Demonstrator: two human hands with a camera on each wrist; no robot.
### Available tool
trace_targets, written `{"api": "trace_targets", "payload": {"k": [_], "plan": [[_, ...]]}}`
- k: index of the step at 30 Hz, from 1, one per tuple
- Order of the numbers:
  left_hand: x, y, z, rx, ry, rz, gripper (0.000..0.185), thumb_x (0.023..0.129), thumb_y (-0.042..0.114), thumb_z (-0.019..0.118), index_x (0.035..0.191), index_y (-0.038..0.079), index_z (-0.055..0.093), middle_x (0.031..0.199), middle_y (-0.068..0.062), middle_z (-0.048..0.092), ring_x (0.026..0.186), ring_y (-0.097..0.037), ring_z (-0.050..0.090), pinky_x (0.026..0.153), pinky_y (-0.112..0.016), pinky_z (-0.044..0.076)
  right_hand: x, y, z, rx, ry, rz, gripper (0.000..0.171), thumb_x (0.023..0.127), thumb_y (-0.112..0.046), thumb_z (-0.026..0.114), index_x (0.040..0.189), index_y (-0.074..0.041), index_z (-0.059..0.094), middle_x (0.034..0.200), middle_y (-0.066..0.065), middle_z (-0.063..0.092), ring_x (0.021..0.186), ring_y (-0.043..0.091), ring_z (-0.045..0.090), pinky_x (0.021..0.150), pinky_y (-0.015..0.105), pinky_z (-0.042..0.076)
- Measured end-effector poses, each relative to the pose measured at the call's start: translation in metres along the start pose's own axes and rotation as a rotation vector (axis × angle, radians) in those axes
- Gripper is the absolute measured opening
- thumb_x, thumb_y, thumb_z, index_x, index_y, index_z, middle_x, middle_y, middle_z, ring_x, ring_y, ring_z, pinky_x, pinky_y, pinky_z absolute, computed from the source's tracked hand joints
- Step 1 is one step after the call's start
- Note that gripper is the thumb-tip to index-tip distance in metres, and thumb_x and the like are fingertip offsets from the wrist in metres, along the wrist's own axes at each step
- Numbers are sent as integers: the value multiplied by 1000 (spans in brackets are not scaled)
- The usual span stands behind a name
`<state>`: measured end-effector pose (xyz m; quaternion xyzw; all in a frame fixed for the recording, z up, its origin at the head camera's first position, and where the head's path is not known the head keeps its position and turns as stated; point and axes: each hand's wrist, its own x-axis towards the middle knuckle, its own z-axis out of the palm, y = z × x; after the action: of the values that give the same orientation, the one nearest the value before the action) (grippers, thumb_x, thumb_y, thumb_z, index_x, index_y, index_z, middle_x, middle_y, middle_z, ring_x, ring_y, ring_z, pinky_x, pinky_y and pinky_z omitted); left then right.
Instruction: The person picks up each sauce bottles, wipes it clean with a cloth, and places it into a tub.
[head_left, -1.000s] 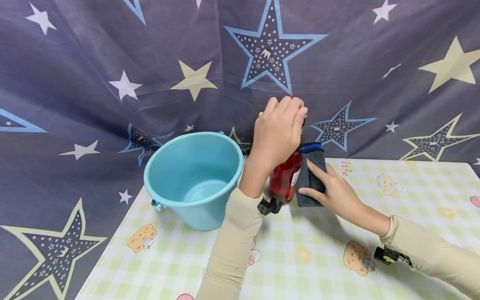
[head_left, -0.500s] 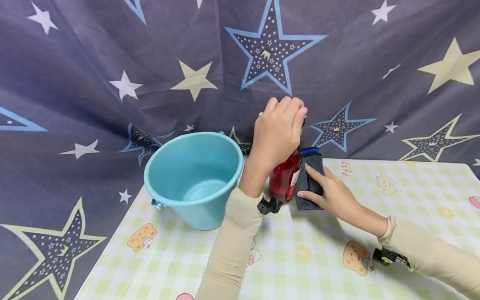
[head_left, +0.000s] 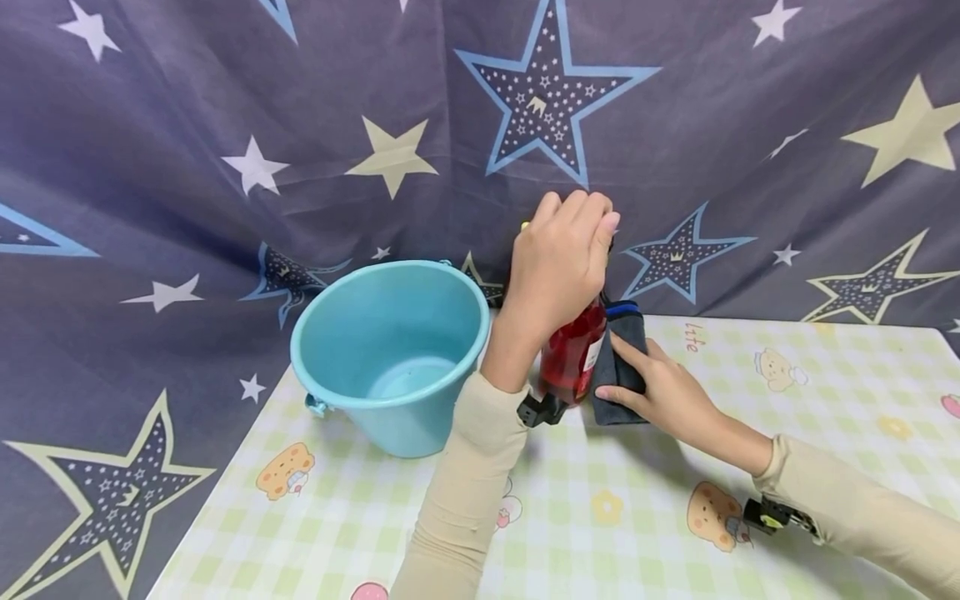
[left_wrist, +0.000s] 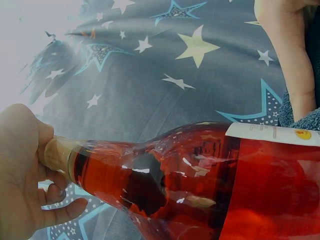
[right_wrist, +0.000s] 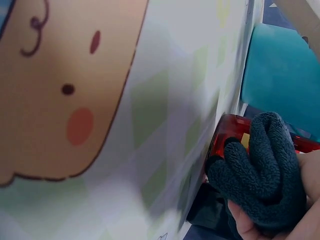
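Observation:
A glass bottle of red liquid (head_left: 567,360) with a white label stands on the table. My left hand (head_left: 557,262) grips it from above by the top; in the left wrist view the fingers are around the gold cap (left_wrist: 59,154). On the bottle's right side, a folded dark grey towel (head_left: 621,410) with a blue stripe lies against the glass. My right hand (head_left: 673,393) holds this towel between thumb and fingers. The right wrist view shows its thick terry folds (right_wrist: 265,170) right at the bottle (right_wrist: 227,132). The left hand hides the bottle's neck in the head view.
A light blue bucket (head_left: 390,405) stands left of the bottle, its mouth upward. A black object (right_wrist: 207,207) sits close by the bottle in the right wrist view. The table (head_left: 810,433) has a checked cover, with a star-patterned curtain (head_left: 675,150) behind it.
My right hand and the towel have slid slightly down along the bottle's side, toward the table's front. The left hand keeps its grip on the bottle's top, and the bucket stays put.

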<state>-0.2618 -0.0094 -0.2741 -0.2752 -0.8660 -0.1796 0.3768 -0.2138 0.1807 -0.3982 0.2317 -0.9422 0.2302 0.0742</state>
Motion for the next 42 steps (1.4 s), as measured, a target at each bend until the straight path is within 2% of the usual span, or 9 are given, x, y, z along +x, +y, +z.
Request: {"api": "trace_targets", "payload": {"k": [13,20,27,33,42], "plan": [[2,-3,-3,-11,-6,-21,32,111,30,39,114,13,66,102,-1,65,86,-20,49,70,-27,48,5,-1,-4,-1,-31,5,78,92,-36,76,153,-1,42,139,40,49,81,30,64,67,37,46],[1,-4,-3,-13,-8,-22,32,111,30,39,114,13,66,104,-1,66,88,-21,50,72,-28,49,4,-1,-2,-8,-42,13,78,92,-36,76,153,-1,42,141,40,47,89,37,67,70,39,48],[-2,-4,-2,-6,-13,-21,32,111,30,39,115,13,66,105,-1,66,88,-21,51,71,-27,49,3,-3,0,-6,-39,6,78,92,-33,76,153,-1,42,142,41,46,89,36,67,70,38,48],[-3,-3,-1,-8,-13,-16,32,111,30,39,114,13,66,103,-1,66,87,-21,51,72,-28,50,2,-3,1,-28,-26,-9,77,91,-32,77,152,-1,44,141,42,47,99,45,67,74,44,53],[-1,1,-2,-4,-6,-9,32,111,30,39,114,13,66,102,0,65,87,-20,50,72,-28,49,1,-1,-2,-76,-44,-13,76,90,-31,78,152,-2,45,130,40,53,72,24,62,63,34,47]]}}
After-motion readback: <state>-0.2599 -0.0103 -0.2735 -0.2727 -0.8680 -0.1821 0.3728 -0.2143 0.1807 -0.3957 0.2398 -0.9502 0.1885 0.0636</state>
